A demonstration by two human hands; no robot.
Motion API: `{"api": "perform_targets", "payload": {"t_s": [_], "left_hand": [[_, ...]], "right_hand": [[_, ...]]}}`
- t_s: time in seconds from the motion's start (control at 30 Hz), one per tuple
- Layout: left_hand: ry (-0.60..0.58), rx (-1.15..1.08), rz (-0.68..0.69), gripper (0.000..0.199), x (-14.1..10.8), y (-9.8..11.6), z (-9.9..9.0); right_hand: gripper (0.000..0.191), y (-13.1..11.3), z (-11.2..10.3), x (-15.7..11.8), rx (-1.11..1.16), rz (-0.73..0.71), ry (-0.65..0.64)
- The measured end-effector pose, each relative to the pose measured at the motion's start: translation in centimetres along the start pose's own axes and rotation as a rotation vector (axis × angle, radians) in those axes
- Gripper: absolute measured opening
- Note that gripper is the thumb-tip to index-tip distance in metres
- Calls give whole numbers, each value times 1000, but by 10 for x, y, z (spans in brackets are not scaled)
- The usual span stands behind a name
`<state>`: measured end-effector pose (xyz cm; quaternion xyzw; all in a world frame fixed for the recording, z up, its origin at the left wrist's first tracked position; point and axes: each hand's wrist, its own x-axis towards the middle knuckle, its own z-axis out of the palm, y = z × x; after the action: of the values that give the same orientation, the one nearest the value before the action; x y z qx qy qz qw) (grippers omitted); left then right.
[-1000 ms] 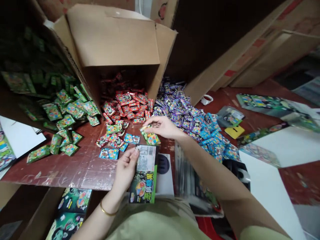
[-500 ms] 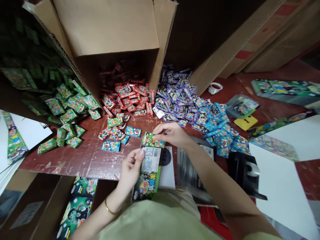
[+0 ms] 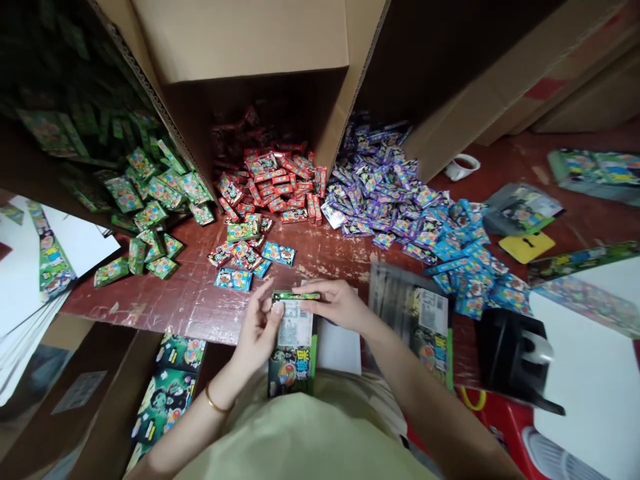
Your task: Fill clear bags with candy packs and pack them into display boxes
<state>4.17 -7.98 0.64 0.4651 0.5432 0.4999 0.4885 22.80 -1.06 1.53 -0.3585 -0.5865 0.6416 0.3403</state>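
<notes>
In the head view, my left hand [image 3: 256,332] is closed on the upper left edge of a printed clear-backed candy bag [image 3: 293,363], which hangs upright in front of my body. My right hand [image 3: 343,307] pinches a small green candy packet [image 3: 296,295] lying across the bag's top edge. How far the packet is inside the bag I cannot tell. Just beyond my hands lies a small group of loose packets: blue packets [image 3: 233,279], red packets [image 3: 246,255] and a green packet [image 3: 243,231].
Green packets [image 3: 151,215], red packets [image 3: 273,180] and purple packets [image 3: 373,190] spill from cardboard boxes [image 3: 250,40]. Blue packets [image 3: 463,240] lie to the right. Stacked bags [image 3: 433,320], a black tape dispenser [image 3: 515,357], a yellow card [image 3: 527,247] and a cup [image 3: 461,167] stand nearby.
My right hand has brought the green packet down onto the top edge of the bag and turned it edge-on. The view has shifted, so the table's things appear further right.
</notes>
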Motion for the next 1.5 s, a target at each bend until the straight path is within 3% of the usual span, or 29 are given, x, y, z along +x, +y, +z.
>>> {"api": "perform_targets", "payload": {"t_s": [0.1, 0.2, 0.27, 0.37, 0.47, 0.57, 0.63, 0.7, 0.8, 0.9, 1.03, 1.1, 1.2, 1.3, 1.43, 1.5], "left_hand": [[-69, 84, 86, 31, 0, -3, -7], [-71, 96, 75, 20, -1, -6, -11], [-46, 96, 60, 20, -2, -8, -12], [-31, 101, 56, 17, -2, -10, -11], [2, 59, 128, 12, -1, -10, -8], [95, -75, 178, 15, -2, -9, -6], [116, -102, 145, 24, -4, -8, -8], [62, -39, 78, 20, -4, -5, -11], [-9, -3, -77, 21, 0, 2, -16], [17, -69, -212, 30, 7, 9, -14], [5, -14, -214, 28, 11, 10, -4], [-22, 44, -126, 26, 9, 6, 1], [-63, 32, 40, 18, 6, -1, 8], [-135, -7, 80, 14, 9, -4, 18], [-368, -9, 76, 12, 24, -2, 43], [-482, 5, 42, 14, 31, -3, 58]], "right_hand": [[23, -2, 10, -3, -60, -52, -13], [27, 1, 17, -10, -16, -46, 81], [32, 6, 23, -17, 39, -27, 189], [21, 14, 35, -24, -13, -94, 321], [12, 18, 47, -26, -139, -211, 378], [14, 17, 57, -25, -151, -222, 466], [11, 14, 59, -23, -154, -200, 486], [5, 10, 57, -22, -139, -180, 453], [9, 3, 49, -18, 3, -59, 395], [19, 1, 37, -14, 140, 134, 358], [25, 6, 20, -11, 199, 254, 333], [25, 8, 16, -14, 168, 230, 298], [17, 6, 17, -25, -32, 29, 295], [11, 4, 8, -41, -230, -115, 339], [15, 16, -43, -51, -452, -89, 504], [10, 28, -73, -47, -583, -15, 506]]}}
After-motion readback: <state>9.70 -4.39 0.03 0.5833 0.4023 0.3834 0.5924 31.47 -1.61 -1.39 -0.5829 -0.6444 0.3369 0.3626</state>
